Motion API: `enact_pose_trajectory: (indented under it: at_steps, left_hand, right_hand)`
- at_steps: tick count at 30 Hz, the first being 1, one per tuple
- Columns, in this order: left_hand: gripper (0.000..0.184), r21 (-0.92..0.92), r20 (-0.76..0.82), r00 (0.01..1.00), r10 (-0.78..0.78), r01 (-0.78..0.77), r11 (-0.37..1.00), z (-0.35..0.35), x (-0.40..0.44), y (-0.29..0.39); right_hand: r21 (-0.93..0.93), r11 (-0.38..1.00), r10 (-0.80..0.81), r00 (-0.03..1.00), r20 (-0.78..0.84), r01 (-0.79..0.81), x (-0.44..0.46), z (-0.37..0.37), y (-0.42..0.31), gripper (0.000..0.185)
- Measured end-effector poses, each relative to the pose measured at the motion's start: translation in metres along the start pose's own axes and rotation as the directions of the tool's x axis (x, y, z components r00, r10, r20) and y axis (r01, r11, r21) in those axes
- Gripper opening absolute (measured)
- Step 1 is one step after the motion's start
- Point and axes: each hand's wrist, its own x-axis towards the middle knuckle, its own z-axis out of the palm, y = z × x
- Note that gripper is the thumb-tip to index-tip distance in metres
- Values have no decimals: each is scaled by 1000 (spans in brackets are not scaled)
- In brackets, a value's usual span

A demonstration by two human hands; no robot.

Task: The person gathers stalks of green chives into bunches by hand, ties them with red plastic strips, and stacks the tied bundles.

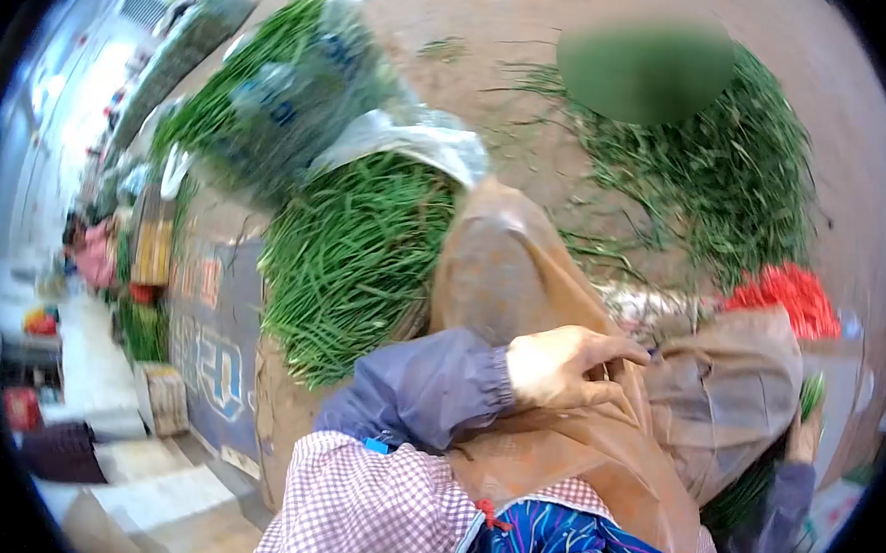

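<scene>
Over my lap, on the brown see-through apron (554, 453), is my left hand (568, 368). Its fingers point right and stand a little apart, with a dark spot at one fingertip and nothing held that I can see. Low beside my knee on the right, my right hand (805, 436) is closed round a bunch of green chives (810, 396). Only the end of the bunch shows above that hand; my knee hides part of it. More long green stalks (741, 507) lie below, next to my right sleeve.
Left of my knee lies a big pile of green stalks (359, 257). Beyond it is a clear plastic bag (312, 99) of stalks. A loose green heap (748, 182) covers the floor ahead right, near red plastic strips (787, 300). A printed cardboard sheet (214, 335) lies left.
</scene>
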Motion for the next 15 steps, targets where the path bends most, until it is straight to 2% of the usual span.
enact_pose_trajectory:
  at_steps: [1,2,3,4,5,6,7,8,10,11,12,13,14,15]
  left_hand:
    - [54,-98,-111,993,30,-41,994,-6,-21,-10]
    - [53,-227,-191,982,-1,-43,973,-18,-44,-14]
    - [52,-350,-260,964,-44,-52,935,-26,-65,-13]
    - [50,-410,-361,931,-52,-108,906,-28,-84,-24]
    - [48,-460,-456,888,-61,-177,870,-29,-101,-37]
    - [46,-425,-544,833,-100,-171,889,-38,-127,-41]
    - [43,-377,-675,727,-123,-197,905,-45,-150,-43]
    - [40,-424,-791,590,-161,-339,840,-45,-170,-54]
    - [33,-190,-956,267,-119,-258,947,-66,-233,-65]
    - [31,-134,-990,84,-115,-256,957,-72,-262,-81]
    - [27,-120,-986,-99,-134,-134,984,-81,-295,-82]
    - [26,-85,-966,-236,-101,-78,993,-87,-327,-96]
    - [26,-145,-927,-348,-140,-13,989,-93,-358,-111]
    - [32,-202,-885,-424,-191,-20,979,-100,-388,-128]
  right_hand:
    - [-66,994,98,979,176,-87,0,-46,-30,68]
    - [-129,992,-15,1000,-12,14,14,-68,-48,66]
    - [-196,976,-137,973,-186,100,30,-84,-62,65]
    - [-273,948,-259,898,-356,165,40,-99,-95,64]
    - [-96,952,-306,899,-313,290,55,-106,-135,62]
    - [96,914,-357,894,-270,394,55,-120,-217,61]
    - [385,802,-444,887,-126,457,52,-127,-293,58]
    - [640,639,-558,830,4,427,41,-131,-372,55]
    - [557,534,-794,604,71,636,-3,-134,-520,50]
    - [569,442,-883,450,137,693,-14,-129,-578,47]
    - [602,317,-946,288,148,732,-31,-123,-637,44]
    - [625,224,-974,171,145,748,-42,-109,-688,42]
    - [645,117,-991,46,127,755,-57,-93,-736,42]
    - [668,7,-992,-80,100,744,-76,-79,-782,41]
